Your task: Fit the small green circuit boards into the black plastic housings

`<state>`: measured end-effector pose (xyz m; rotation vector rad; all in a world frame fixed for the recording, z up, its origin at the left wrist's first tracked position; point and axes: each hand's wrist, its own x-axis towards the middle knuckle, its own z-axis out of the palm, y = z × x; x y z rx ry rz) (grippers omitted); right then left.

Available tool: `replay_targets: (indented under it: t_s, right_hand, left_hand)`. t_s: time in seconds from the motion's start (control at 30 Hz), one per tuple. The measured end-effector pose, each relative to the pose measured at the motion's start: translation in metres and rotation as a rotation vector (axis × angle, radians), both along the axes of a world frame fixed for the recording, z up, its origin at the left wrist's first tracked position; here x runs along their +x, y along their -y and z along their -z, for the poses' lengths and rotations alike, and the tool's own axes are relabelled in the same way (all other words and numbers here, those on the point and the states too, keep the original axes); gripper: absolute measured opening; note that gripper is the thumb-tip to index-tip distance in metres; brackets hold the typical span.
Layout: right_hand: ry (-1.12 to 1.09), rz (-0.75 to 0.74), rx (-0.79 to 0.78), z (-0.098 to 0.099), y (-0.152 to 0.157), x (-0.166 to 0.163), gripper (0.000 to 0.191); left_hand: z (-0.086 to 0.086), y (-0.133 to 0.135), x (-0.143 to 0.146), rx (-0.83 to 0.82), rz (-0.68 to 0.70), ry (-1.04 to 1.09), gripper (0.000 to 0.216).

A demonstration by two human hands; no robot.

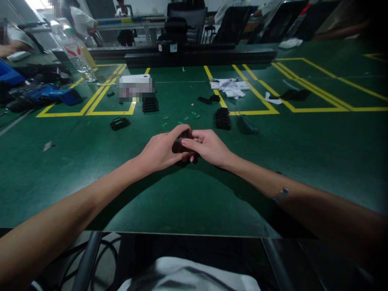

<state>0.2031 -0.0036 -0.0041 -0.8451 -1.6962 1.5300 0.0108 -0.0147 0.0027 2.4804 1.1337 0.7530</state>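
My left hand [163, 148] curls its thumb and fingers around a small black part [179, 145] above the green table. From the other side, my right hand [209, 146] closes on the same part, its thumb lying on top. Fingers cover most of the part, so its exact kind cannot be made out. Several small green circuit boards [185, 119] lie just beyond my hands. A black block with green pieces in it [119, 123] sits to the left. Black ribbed pieces stand in two stacks, one at the right [222, 118] and one farther left [150, 104].
The green table [75, 161] bears yellow tape lines. Clear bottles [77, 54] and blue tools [60, 96] are at the left. Crumpled white paper [232, 87], a black strip [209, 99] and a clear bag [247, 124] lie at the right. Dark rails [200, 58] cross the back; people sit beyond.
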Motion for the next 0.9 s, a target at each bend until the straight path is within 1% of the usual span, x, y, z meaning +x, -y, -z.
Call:
replay_targets:
  t_s: [0.27, 0.47, 0.9]
  right_hand:
    - [0.016, 0.028, -0.017, 0.0002, -0.0005, -0.0004, 0.031]
    - [0.022, 0.015, -0.017, -0.0001, 0.0007, -0.0006, 0.034]
    - [0.030, 0.008, -0.004, -0.0034, 0.0022, -0.0013, 0.034]
  left_hand:
    - [-0.0011, 0.0013, 0.0015, -0.011, -0.015, 0.007, 0.059]
    - [-0.0020, 0.0006, 0.0023, -0.018, -0.025, -0.014, 0.057]
    - [0.0025, -0.0013, -0.0008, 0.007, 0.017, -0.025, 0.060]
